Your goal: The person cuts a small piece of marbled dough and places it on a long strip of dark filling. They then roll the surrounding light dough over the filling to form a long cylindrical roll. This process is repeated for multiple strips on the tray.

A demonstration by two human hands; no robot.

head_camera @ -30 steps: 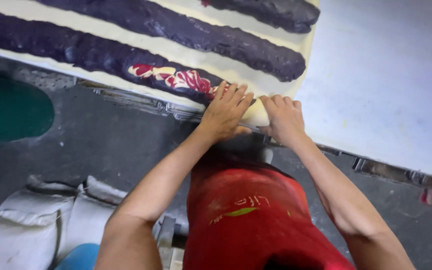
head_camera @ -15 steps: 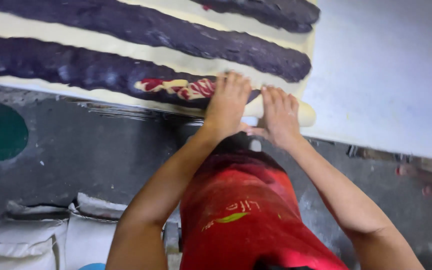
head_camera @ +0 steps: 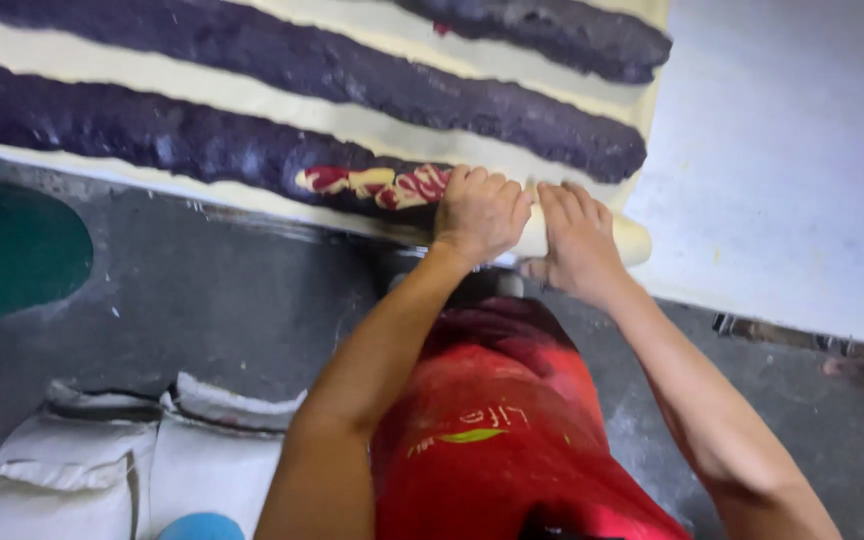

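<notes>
Now both hands flat on dough roll (head_camera: 624, 238) at near counter (head_camera: 802, 150) edge: left hand (head_camera: 479, 212), right hand (head_camera: 577, 240), fingers spread, gripping nothing. Purple filling (head_camera: 202, 145) strip left. Judgement: press evenly, roll tight.

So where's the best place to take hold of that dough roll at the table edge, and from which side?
Probably from above on the rolled right end of the dough roll, coming from the near table edge. It lies flat and long along that edge, so flat palms pressing down suit it better than a pinching grip. The left hand and right hand already rest on top that way, side by side.
</notes>
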